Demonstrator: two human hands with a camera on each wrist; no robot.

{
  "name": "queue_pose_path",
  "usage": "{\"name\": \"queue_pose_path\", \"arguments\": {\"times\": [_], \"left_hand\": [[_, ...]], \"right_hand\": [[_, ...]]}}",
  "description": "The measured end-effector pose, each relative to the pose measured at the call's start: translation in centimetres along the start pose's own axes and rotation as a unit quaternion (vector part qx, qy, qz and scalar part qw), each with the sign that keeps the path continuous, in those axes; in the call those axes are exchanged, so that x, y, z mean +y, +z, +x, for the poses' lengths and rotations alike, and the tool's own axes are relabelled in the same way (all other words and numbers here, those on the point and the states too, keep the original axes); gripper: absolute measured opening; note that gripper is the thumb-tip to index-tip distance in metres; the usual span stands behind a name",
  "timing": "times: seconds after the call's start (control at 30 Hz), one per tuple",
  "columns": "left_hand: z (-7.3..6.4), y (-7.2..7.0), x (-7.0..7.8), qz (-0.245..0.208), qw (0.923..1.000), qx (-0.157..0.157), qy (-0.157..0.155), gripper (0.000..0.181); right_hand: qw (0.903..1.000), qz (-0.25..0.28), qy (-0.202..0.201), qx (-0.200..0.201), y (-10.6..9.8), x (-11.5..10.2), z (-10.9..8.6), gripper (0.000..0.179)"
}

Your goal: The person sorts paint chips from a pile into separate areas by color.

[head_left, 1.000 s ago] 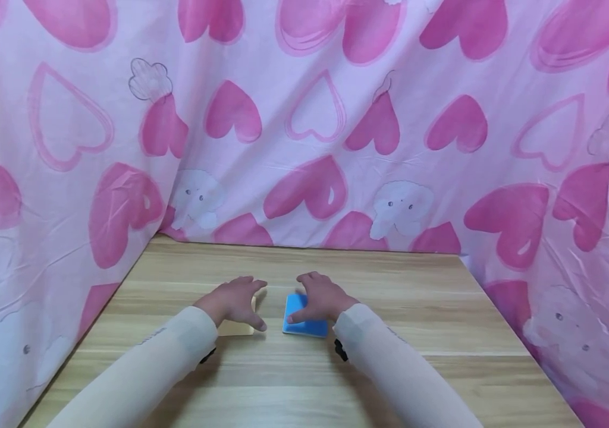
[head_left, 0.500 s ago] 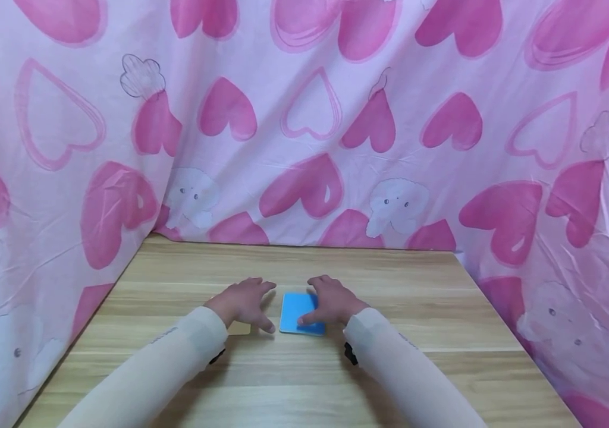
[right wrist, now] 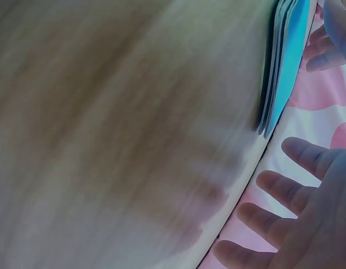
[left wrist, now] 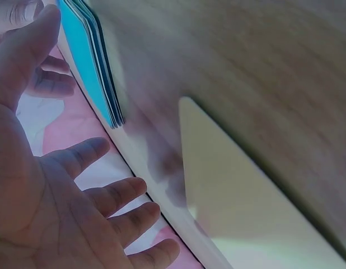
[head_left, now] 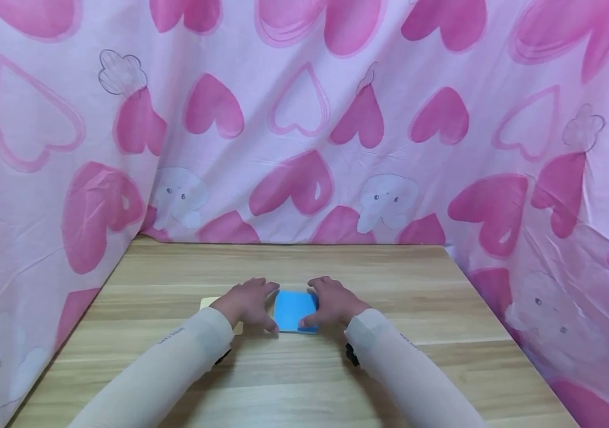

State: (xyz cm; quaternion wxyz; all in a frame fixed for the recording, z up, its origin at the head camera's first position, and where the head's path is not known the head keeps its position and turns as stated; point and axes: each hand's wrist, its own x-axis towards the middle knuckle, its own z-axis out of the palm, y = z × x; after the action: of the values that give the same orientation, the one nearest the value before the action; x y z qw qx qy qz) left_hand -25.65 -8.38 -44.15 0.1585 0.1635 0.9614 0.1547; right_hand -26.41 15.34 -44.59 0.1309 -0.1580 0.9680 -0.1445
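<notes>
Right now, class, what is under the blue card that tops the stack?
Under the blue card, the wrist views show edges of more thin cards. Their flat faces are covered, so any markings there cannot be seen; the table directly beneath is hidden too.

Site: small cloth-walled booth; I cannot tell whether home or lab. I work at a wood-grain table (head_left: 283, 380). Pink fabric (head_left: 256, 83), printed with hearts (head_left: 213, 106) and pale cartoon faces (head_left: 387, 199), hangs beyond the table's far edge and along its left and right sides, creased like household curtain cloth.
</notes>
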Motion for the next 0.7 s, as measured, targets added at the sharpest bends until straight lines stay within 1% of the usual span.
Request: {"name": "queue_pose_path", "arguments": {"times": [0.1, 0.3, 0.47, 0.7], "left_hand": [[0.2, 0.1, 0.2, 0.005, 1.0000, 0.001, 0.004, 0.104], [0.6, 0.0, 0.7, 0.019, 0.9998, -0.001, 0.003, 0.106], [0.8, 0.0, 1.2, 0.014, 0.9999, -0.003, 0.002, 0.107], [1.0, 0.5, 1.5, -0.003, 0.9998, -0.002, -0.021, 0.111]], "right_hand": [[1.0000, -0.001, 0.001, -0.003, 0.0, 0.1, 0.0, 0.110], [1.0000, -0.001, -0.004, -0.005, -0.1, 0.5, -0.2, 0.110], [0.9999, -0.004, -0.012, -0.004, 0.0, 0.6, -0.5, 0.109], [0.9998, -0.015, -0.011, -0.006, 0.4, 0.5, -1.1, 0.109]]}}
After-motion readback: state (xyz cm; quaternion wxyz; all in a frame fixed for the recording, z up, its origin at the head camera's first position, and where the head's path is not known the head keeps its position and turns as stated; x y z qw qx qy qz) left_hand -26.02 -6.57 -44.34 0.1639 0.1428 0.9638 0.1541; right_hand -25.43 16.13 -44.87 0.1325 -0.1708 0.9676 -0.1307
